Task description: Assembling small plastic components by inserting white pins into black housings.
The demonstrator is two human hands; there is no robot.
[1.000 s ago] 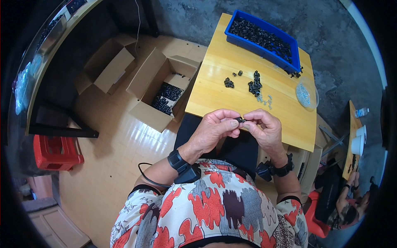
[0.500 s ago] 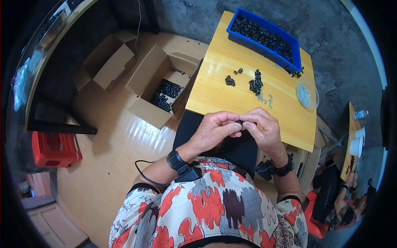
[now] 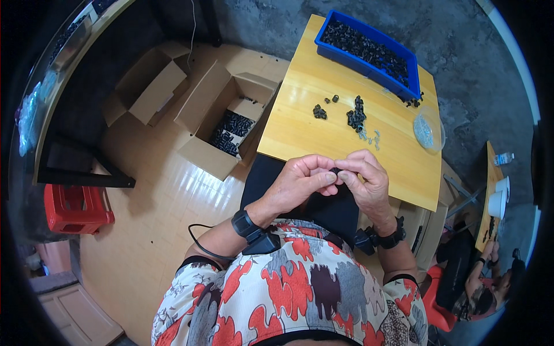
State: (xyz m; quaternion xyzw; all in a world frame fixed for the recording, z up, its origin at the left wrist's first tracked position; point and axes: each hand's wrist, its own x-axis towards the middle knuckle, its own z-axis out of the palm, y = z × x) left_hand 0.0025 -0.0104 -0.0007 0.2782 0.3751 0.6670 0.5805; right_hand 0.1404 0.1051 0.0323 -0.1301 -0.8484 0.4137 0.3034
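Just off the near edge of the yellow wooden table (image 3: 306, 109), my left hand (image 3: 304, 179) and my right hand (image 3: 366, 180) meet at the fingertips. Both are closed in a pinch on a small black part (image 3: 335, 170), mostly covered by the fingers. Beyond them on the table lie a larger pile of black parts (image 3: 356, 115), a smaller cluster of black parts (image 3: 319, 112) and a few loose ones. Small clear pieces (image 3: 369, 137) are scattered beside the larger pile.
A blue bin (image 3: 416, 86) of black parts stands at the table's far end. A clear tub (image 3: 441, 135) of small pale pieces sits at the right edge. On the floor at left are an open cardboard box (image 3: 193, 118) and a red stool (image 3: 78, 210). Another person (image 3: 479, 288) works at far right.
My fingers have shifted very slightly around the small black part, and my right wrist has moved a little. The things on the table stay where they were.
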